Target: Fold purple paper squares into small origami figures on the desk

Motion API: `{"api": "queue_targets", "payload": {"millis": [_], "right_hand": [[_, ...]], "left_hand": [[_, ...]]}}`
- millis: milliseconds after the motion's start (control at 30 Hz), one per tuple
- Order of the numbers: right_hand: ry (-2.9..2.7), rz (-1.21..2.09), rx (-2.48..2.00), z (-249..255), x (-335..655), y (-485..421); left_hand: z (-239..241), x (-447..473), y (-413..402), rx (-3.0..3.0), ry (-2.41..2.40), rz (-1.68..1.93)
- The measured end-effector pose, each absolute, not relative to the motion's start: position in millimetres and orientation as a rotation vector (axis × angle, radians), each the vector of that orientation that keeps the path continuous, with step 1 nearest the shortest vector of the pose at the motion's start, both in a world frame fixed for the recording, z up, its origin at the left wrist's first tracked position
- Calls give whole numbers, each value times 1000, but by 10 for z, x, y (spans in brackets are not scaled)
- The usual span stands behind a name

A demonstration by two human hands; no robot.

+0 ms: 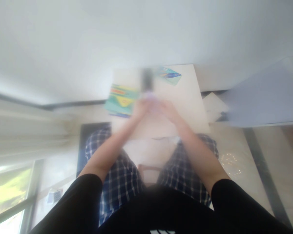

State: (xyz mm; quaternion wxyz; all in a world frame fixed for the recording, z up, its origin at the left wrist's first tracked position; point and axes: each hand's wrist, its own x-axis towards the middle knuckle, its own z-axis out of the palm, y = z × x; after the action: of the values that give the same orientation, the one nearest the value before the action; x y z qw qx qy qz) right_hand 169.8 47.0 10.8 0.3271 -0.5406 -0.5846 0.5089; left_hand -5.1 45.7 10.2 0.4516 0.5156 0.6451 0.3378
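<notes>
- Head view: the whole picture is badly blurred, so fine detail is lost.
- The left hand (pixel 142 109) and the right hand (pixel 169 110) reach forward over a small pale desk (pixel 188 97), close together near its middle.
- Between the two hands sits a small pale object (pixel 150 97); it is too smeared to tell what it is, which way its long axis runs, or which way it points.
- The grip of each hand cannot be told: the fingers are blurred, and whether either hand has hold of the pale object or only touches it is not clear.
- Just beyond the hands a dark upright smear (pixel 146 79) stands on the desk, its long axis running away from the person; what it is cannot be made out.
- A colourful green and yellow book (pixel 120 99) lies on the desk's left edge, just beside the left hand.
- A second colourful card (pixel 169 75) lies at the far side of the desk, apart from the hands.
- A large pale sheet (pixel 266 97) fills the right of the picture, with white papers (pixel 213 105) by the desk's right edge.
- Checked trousers (pixel 117 182) and black sleeves (pixel 80 201) show below the arms.
</notes>
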Motion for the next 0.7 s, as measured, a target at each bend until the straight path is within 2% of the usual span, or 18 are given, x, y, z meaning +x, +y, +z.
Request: {"api": "queue_targets", "payload": {"millis": [167,367,567,700], "right_hand": [[-1563,1515,-1292,136,1767,482],[-1642,1272,-1446,75,1716,482],[-1458,1597,-1297,172,1726,456],[-1570,1562,-1228,204,1758,462]], "left_hand": [[86,-94,514,1250,1621,834],[49,-113,526,1255,1610,871],[37,-126,545,1244,1648,910],[72,-120,549,1219,1621,946]]}}
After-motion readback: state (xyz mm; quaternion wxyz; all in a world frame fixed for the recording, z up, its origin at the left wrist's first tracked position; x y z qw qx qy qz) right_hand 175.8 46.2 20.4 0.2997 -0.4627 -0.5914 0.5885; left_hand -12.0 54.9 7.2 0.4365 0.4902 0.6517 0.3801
